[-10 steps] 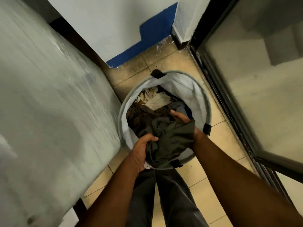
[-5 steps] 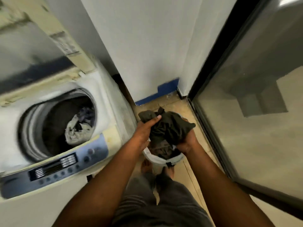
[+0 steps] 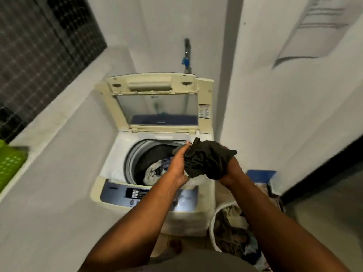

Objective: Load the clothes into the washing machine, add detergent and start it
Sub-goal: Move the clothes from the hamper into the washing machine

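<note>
A cream top-loading washing machine [image 3: 110, 185] stands ahead with its lid [image 3: 157, 103] raised. Some grey and blue clothes [image 3: 155, 172] lie in its drum. Both hands hold a bunched dark olive garment [image 3: 208, 160] over the drum's right rim. My left hand [image 3: 177, 166] grips its left side and my right hand [image 3: 230, 171] grips it from below on the right. A white laundry basket [image 3: 213, 224] with more clothes stands on the floor to the machine's right, partly behind my right arm.
A white ledge [image 3: 59, 118] runs along the left, with a green perforated crate [image 3: 9, 163] on it. A tap with a hose [image 3: 186, 54] sits on the wall behind the machine. A dark door frame [image 3: 322, 163] is at right.
I lifted the dark garment out of the basket and carried it up and left, over the machine's drum. The view rose from the basket to the machine.
</note>
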